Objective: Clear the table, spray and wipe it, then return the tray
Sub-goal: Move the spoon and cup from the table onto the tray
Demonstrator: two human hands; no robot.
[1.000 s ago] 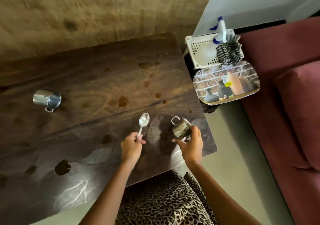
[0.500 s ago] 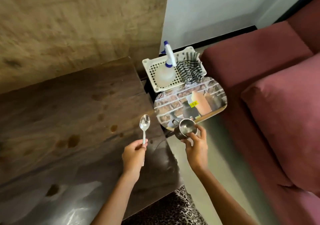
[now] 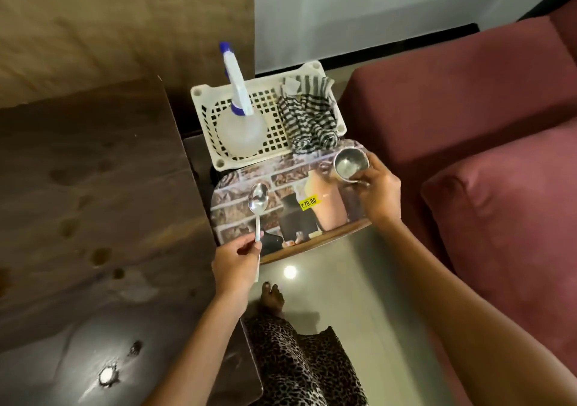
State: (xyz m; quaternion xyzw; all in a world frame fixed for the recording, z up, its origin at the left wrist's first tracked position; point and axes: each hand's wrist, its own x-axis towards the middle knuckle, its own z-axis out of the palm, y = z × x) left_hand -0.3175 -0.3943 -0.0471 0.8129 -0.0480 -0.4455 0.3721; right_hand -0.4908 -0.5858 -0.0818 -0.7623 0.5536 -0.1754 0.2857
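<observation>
A printed tray [image 3: 240, 181] with a yellow price sticker lies just right of the dark wooden table [image 3: 93, 202]. My left hand [image 3: 237, 262] pinches the handle of a steel spoon [image 3: 258, 206], its bowl over the tray's left part. At the tray's far right corner my right hand [image 3: 379, 192] holds a small steel cup [image 3: 350, 163] upright. Behind the tray a white plastic basket [image 3: 206, 106] holds a spray bottle [image 3: 239, 115] with a blue nozzle and a striped cloth [image 3: 307, 118].
The table top carries several brown stains and wet patches. A maroon sofa [image 3: 468, 131] stands to the right. Glossy floor [image 3: 343, 281] lies between table and sofa, with my foot [image 3: 273, 299] and leopard-print clothing at the bottom.
Both hands lifted the spoon and the cup off the table and carried them right, over the tray. The view turned right, so the second cup on the table's left is out of sight.
</observation>
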